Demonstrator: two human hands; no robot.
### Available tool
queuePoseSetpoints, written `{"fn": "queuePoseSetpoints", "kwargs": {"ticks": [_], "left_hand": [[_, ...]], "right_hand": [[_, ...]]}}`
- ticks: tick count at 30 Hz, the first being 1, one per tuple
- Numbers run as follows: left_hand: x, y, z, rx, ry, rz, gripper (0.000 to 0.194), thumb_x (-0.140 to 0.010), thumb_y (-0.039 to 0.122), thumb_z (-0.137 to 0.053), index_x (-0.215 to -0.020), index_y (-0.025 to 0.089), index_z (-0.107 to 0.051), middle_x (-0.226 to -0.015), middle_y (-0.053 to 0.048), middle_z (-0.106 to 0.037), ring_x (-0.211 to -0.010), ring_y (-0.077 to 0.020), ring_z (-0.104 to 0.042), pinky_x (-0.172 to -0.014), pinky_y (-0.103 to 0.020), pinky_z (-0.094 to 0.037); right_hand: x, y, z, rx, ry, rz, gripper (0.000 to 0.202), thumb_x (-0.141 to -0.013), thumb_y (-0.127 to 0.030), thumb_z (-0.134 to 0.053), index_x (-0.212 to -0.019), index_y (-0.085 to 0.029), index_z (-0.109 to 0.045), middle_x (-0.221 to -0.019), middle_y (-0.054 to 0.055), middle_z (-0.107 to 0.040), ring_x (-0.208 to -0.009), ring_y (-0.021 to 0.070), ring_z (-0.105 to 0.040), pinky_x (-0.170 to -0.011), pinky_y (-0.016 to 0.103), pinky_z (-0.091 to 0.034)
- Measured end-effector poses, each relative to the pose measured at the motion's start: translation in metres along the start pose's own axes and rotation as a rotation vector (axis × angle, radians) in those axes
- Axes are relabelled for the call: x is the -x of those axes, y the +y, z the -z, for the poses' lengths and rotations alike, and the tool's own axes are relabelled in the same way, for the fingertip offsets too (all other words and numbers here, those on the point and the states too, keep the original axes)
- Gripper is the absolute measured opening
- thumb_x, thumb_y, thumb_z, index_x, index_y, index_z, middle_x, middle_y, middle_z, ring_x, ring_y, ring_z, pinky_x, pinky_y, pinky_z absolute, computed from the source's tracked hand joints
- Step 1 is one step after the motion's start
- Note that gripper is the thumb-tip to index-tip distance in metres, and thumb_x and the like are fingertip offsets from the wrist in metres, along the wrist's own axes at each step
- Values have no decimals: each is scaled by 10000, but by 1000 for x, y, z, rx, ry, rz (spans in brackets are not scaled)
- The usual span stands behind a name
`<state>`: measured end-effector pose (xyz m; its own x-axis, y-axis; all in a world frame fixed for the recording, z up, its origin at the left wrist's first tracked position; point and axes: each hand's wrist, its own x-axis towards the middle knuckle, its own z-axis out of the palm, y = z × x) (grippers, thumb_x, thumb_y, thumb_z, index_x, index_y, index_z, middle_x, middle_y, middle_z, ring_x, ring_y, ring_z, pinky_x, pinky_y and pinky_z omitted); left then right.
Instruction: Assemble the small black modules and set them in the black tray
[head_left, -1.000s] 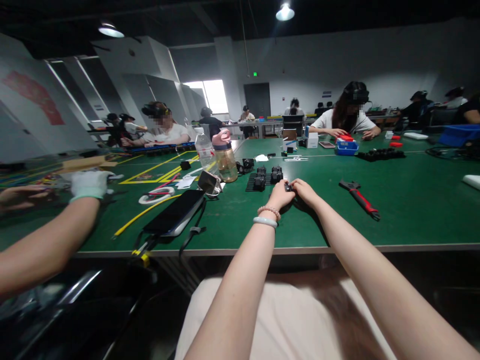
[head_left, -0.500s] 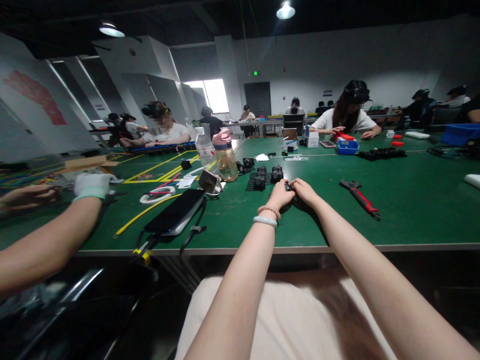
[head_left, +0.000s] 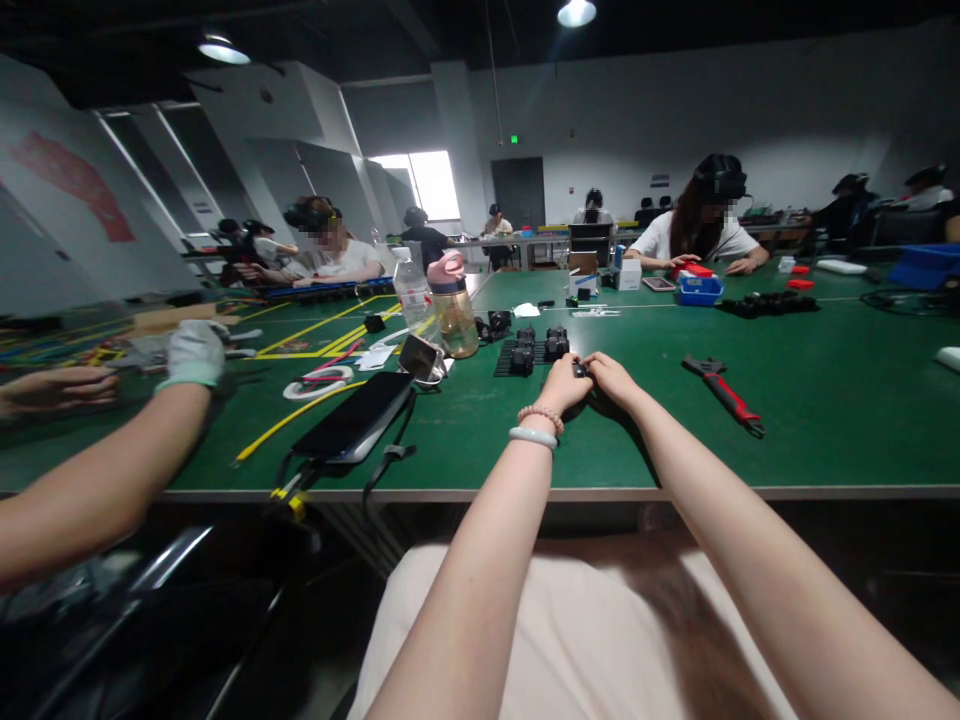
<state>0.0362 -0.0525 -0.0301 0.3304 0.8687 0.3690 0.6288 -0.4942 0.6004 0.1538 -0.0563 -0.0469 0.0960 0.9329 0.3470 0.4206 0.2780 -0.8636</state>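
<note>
My left hand (head_left: 567, 385) and my right hand (head_left: 611, 380) meet over the green table, fingers closed around a small black part (head_left: 580, 369). Most of that part is covered by my fingers, so its exact kind does not show. Just beyond my left hand stand several black blocky parts (head_left: 523, 358) with rows of thin dark pins or strips beside them. To the right of my right hand lies an adjustable wrench (head_left: 726, 396) with a red and black handle.
Left of my hands are a phone (head_left: 352, 420) with cables, a yellow cable (head_left: 289, 425), a pink-lidded bottle (head_left: 455, 310) and a clear water bottle (head_left: 411, 290). A co-worker's gloved hand (head_left: 193, 355) works at far left. Across the table, another person sits behind a blue bin (head_left: 699, 291).
My hands stay together on the small black part with hardly any movement. At far left, the co-worker's gloved hand has shifted slightly right. The whole view has moved a little.
</note>
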Motion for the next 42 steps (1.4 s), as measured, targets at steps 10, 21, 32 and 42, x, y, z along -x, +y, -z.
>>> {"fn": "queuePoseSetpoints", "kwargs": {"ticks": [10,21,32,42], "left_hand": [[0,0,-1,36,5,-1,411,-576,180,-533,-981,146,-471,-938,-76,-552,-832,-169,-519,-718,-254,-409],[2,6,3,27,-19,48,410,-578,177,-528,-981,134,-467,-915,-75,-557,-786,-155,-520,-677,-247,-405],[1,7,1,46,-22,88,420,-556,157,-545,-969,135,-479,-884,-65,-567,-757,-148,-521,-658,-241,-405],[0,2,-1,51,0,38,427,-565,178,-532,-986,132,-470,-920,-81,-555,-797,-155,-515,-694,-250,-403]], "right_hand": [[-2,2,0,-82,5,14,241,-638,-193,-353,-786,-198,-543,-807,-20,-567,-775,118,-485,-751,263,-365],[-3,2,0,-110,-1,39,239,-613,-173,-374,-775,-193,-549,-817,-24,-571,-789,120,-486,-772,273,-362],[-4,5,-2,-97,-3,33,221,-636,-205,-372,-762,-200,-554,-787,-29,-568,-781,120,-485,-749,262,-364],[-2,3,0,-58,-2,16,221,-655,-234,-374,-752,-208,-571,-795,-22,-576,-781,131,-484,-753,278,-362]]}}
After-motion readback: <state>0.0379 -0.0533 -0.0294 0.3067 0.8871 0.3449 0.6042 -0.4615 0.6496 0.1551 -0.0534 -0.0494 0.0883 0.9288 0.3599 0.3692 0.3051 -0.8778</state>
